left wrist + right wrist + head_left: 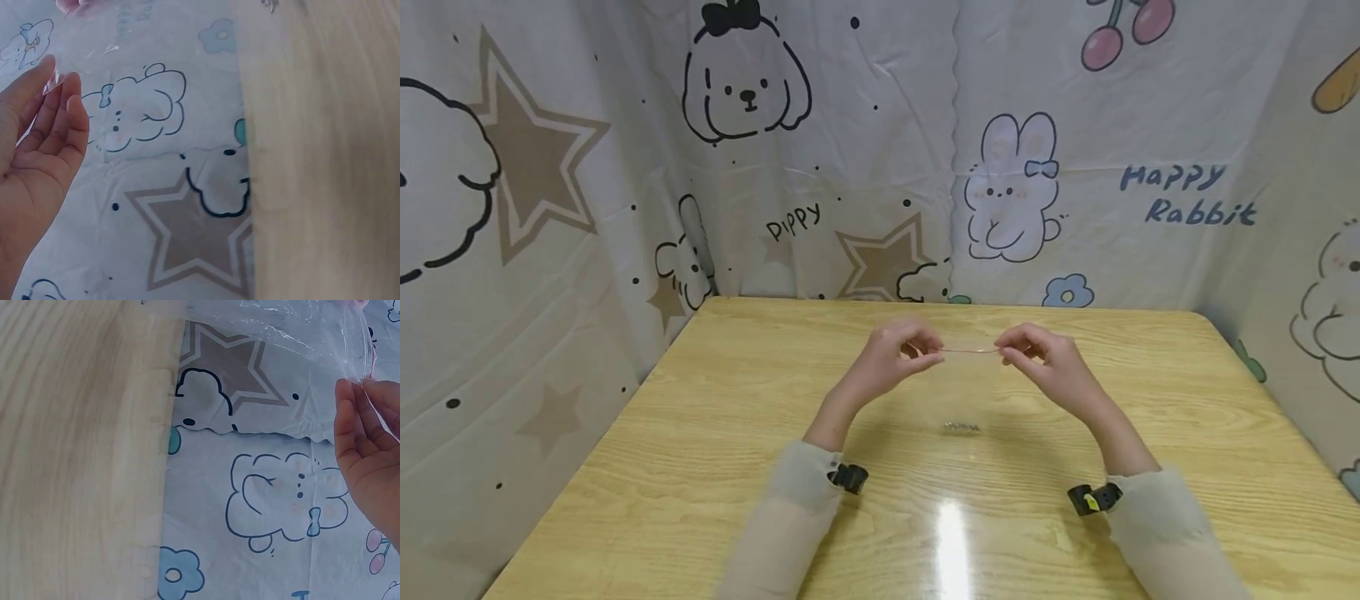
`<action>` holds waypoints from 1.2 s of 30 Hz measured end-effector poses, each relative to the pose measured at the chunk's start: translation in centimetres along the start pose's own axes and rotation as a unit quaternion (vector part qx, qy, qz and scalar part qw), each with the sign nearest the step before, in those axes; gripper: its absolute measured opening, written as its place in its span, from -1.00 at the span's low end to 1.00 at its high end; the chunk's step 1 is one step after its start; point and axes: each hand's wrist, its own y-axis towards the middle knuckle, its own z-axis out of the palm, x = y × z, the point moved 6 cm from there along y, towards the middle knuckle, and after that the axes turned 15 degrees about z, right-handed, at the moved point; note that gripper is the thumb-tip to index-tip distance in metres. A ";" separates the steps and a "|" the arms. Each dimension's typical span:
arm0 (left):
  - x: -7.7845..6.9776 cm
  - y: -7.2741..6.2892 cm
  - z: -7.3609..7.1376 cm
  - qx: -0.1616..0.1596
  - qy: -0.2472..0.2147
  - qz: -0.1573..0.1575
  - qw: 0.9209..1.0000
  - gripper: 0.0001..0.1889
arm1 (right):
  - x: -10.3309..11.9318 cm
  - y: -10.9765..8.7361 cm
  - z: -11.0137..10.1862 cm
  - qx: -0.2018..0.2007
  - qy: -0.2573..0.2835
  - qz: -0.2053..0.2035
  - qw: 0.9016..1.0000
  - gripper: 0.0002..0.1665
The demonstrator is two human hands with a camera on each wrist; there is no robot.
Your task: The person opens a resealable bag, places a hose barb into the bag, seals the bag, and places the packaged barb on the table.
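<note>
A clear plastic zip bag (966,392) hangs upright between both hands, its thin red seal line (967,351) stretched straight across the top. My left hand (897,354) pinches one top corner between thumb and fingers. At the opposite corner, my right hand (1051,365) does the same. Several small silvery pieces (962,428) lie together along the bottom of the bag, too small to identify. In the right wrist view the crinkled clear film (281,331) runs from the fingertips toward the far hand.
Beneath the hands is a light wood-grain table (700,467), with a bright light reflection near its front. A white curtain (880,150) printed with cartoon animals and stars hangs behind the table and along its sides. Both wrists wear black camera straps (848,477).
</note>
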 end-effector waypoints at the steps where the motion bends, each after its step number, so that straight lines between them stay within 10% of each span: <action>1: 0.2 -0.2 0.2 -0.002 -0.006 -0.011 1.000 -0.87 | -0.2 0.0 0.1 0.005 0.005 0.010 1.000 -0.84; 12: 2.1 -1.1 1.3 -0.032 -0.066 -0.072 0.995 -0.82 | -2.4 0.1 1.1 0.059 0.020 0.102 0.993 -0.78; 36: 4.3 -2.0 1.5 -0.061 -0.140 -0.177 0.972 -0.82 | -3.6 0.3 1.6 0.054 0.064 0.155 0.984 -0.72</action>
